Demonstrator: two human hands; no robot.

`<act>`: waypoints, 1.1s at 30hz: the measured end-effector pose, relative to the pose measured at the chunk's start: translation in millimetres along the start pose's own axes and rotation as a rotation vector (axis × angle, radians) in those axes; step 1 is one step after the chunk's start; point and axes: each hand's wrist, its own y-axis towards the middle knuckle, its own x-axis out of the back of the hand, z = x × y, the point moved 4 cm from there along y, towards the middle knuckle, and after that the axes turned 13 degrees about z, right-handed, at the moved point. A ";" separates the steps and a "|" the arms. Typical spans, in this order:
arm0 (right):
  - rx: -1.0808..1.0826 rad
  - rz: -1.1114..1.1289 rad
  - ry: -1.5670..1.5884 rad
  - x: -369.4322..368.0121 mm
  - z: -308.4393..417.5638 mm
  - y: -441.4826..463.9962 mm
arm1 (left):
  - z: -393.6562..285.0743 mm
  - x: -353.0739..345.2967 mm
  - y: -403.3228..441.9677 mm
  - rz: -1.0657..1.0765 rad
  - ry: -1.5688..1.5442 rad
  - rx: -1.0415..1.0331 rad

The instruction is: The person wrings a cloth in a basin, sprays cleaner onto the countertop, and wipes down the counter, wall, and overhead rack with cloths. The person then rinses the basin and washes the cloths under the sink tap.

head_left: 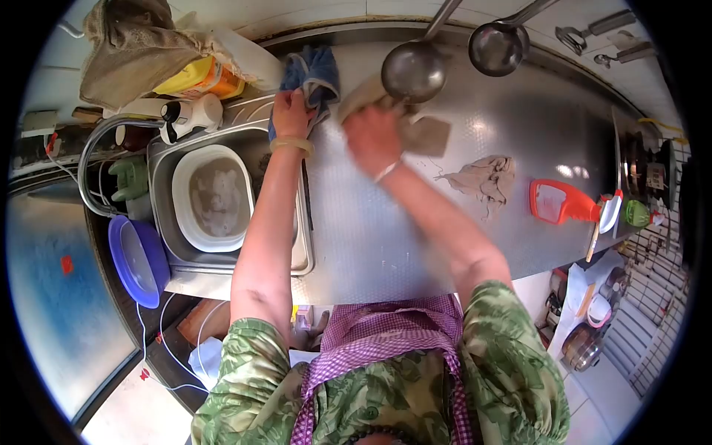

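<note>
My left hand is at the back right corner of the sink, its fingers closed on a bunched blue cloth. Smeared by motion, my right hand presses a beige rag against the steel counter. Parts of the rag stick out beyond the fingers on both sides. To the right of that hand lies a crumpled, thin brownish cloth. A metal ladle hangs just above the rag in view.
The sink holds a white basin of cloudy water. A purple basin stands left of it. A second ladle hangs at the back. An orange-red spray bottle and a green bottle are at the right.
</note>
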 end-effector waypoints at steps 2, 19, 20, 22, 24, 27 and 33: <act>0.169 -0.063 0.091 -32.4 55.5 -51.0 | -4.4 1.9 2.2 0.071 0.182 -0.028; -0.124 -0.044 0.108 30.0 -4.5 -115.2 | -9.4 59.8 -234.2 -0.015 0.299 -0.127; -0.131 0.060 0.200 34.6 15.8 -115.3 | -10.9 57.6 -239.7 -0.022 0.314 -0.141; -0.067 0.257 0.294 26.0 57.9 -121.9 | -13.4 44.1 -242.6 -0.028 0.326 -0.181; 0.105 0.179 0.271 -22.5 85.7 -163.4 | -28.5 13.3 -239.6 0.028 0.384 -0.196; 0.199 0.007 0.259 -11.1 87.2 -226.1 | -36.0 -45.0 -235.4 0.215 0.604 -0.255; -0.342 0.126 0.341 34.0 1.2 -339.2 | -14.6 -219.9 -235.6 0.639 0.929 -0.651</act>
